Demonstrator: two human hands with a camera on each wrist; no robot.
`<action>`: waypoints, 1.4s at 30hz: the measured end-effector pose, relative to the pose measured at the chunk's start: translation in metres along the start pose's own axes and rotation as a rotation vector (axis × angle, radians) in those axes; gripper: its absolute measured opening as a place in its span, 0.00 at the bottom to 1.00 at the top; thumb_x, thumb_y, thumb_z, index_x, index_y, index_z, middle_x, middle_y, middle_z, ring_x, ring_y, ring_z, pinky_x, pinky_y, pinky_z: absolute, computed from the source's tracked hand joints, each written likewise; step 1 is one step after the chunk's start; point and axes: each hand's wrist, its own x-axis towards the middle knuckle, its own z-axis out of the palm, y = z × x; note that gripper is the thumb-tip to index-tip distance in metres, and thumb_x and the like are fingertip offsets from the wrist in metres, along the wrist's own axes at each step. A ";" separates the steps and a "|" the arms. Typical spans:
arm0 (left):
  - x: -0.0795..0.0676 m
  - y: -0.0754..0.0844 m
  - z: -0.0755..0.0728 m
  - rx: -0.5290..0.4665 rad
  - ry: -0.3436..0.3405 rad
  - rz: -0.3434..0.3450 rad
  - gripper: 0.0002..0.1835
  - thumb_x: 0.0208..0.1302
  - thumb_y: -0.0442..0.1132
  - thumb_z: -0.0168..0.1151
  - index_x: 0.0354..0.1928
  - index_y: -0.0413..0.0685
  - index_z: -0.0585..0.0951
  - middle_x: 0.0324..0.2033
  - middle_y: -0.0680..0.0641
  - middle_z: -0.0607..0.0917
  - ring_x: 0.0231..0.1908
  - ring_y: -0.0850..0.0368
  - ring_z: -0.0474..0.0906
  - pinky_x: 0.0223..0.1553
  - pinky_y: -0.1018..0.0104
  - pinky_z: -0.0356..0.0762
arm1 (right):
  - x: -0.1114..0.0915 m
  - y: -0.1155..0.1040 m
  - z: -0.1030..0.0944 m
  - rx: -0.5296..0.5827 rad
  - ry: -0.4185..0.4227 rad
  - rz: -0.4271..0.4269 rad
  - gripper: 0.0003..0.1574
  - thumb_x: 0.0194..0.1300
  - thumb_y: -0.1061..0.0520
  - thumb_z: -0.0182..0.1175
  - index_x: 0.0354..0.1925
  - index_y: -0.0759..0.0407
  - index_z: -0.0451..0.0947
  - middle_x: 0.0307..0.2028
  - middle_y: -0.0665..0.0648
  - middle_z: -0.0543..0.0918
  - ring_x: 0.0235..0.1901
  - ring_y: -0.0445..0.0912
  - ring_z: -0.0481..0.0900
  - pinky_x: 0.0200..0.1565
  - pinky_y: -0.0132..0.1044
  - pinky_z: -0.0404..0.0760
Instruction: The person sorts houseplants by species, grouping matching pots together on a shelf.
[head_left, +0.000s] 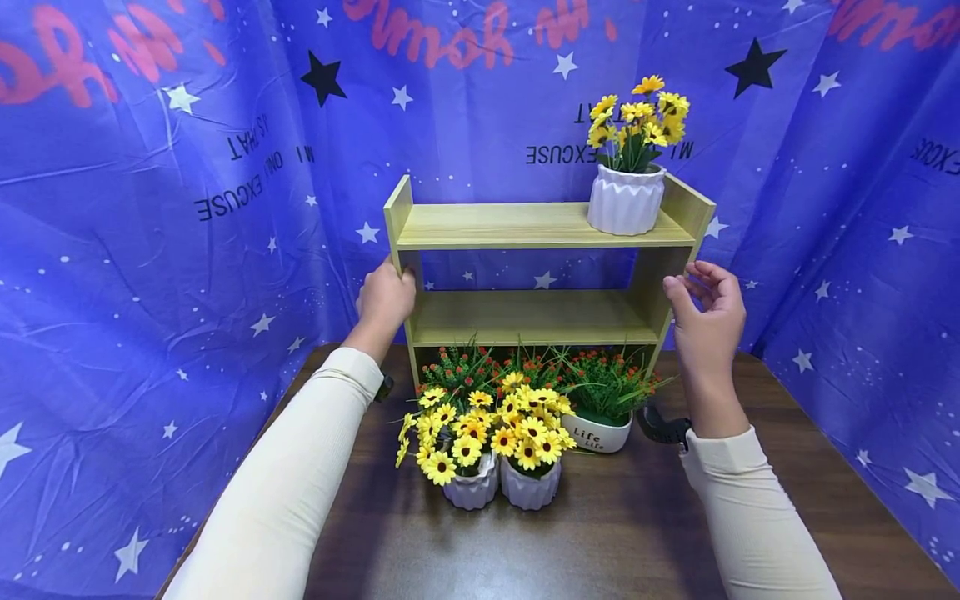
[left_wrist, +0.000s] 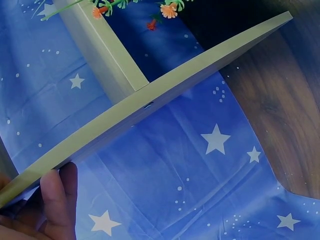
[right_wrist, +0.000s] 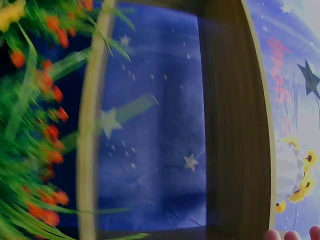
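A light wood two-tier shelf (head_left: 525, 317) stands at the back of the table. My left hand (head_left: 386, 298) grips its left side panel (left_wrist: 100, 122); in the left wrist view the fingers (left_wrist: 57, 200) lie on both sides of the panel's edge. Beside the right side panel, my right hand (head_left: 708, 312) is raised with loosely bent fingers and nothing between them. Its fingertips (right_wrist: 292, 236) show at the lower right corner of the right wrist view. On the top board, at the right end, sits a white ribbed pot of yellow flowers (head_left: 626, 200).
In front of the shelf stand two white pots of yellow flowers (head_left: 471, 487) (head_left: 531, 487), side by side. Behind them are red-flowered green plants, one in a white oval pot (head_left: 600, 435). A blue starry curtain (head_left: 480, 108) surrounds the dark wooden table (head_left: 600, 542).
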 end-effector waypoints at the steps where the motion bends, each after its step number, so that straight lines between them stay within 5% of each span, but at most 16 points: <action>1: 0.000 0.000 0.000 -0.001 0.002 -0.001 0.24 0.76 0.50 0.45 0.69 0.54 0.72 0.51 0.37 0.83 0.47 0.35 0.80 0.45 0.41 0.74 | -0.005 0.001 -0.003 0.022 -0.010 0.015 0.20 0.60 0.67 0.68 0.50 0.62 0.76 0.48 0.58 0.80 0.43 0.44 0.80 0.45 0.28 0.78; 9: -0.001 0.001 -0.003 0.007 0.008 0.002 0.22 0.76 0.51 0.45 0.66 0.53 0.74 0.54 0.36 0.82 0.51 0.33 0.79 0.48 0.39 0.73 | -0.046 0.008 -0.020 0.171 -0.080 0.087 0.19 0.62 0.75 0.61 0.51 0.67 0.75 0.46 0.58 0.82 0.42 0.46 0.81 0.44 0.26 0.79; 15: -0.002 0.001 -0.004 0.001 0.020 0.003 0.21 0.76 0.50 0.46 0.63 0.52 0.76 0.55 0.36 0.82 0.52 0.32 0.78 0.49 0.38 0.72 | -0.067 0.011 -0.028 0.180 -0.143 0.095 0.21 0.61 0.78 0.60 0.52 0.69 0.75 0.47 0.59 0.82 0.43 0.46 0.83 0.46 0.27 0.79; 31: 0.001 -0.002 -0.003 0.011 0.001 0.000 0.23 0.76 0.52 0.43 0.63 0.50 0.75 0.52 0.35 0.83 0.49 0.33 0.80 0.46 0.39 0.74 | -0.121 0.035 -0.052 -0.052 -0.281 0.191 0.24 0.62 0.76 0.61 0.56 0.74 0.69 0.49 0.56 0.82 0.48 0.46 0.82 0.49 0.26 0.78; 42: 0.000 0.001 -0.002 0.017 0.003 0.009 0.24 0.76 0.51 0.43 0.68 0.53 0.72 0.53 0.36 0.82 0.49 0.33 0.79 0.48 0.39 0.73 | -0.150 0.049 -0.063 -0.196 -0.434 0.163 0.24 0.61 0.71 0.65 0.55 0.72 0.72 0.46 0.47 0.82 0.47 0.42 0.82 0.44 0.27 0.79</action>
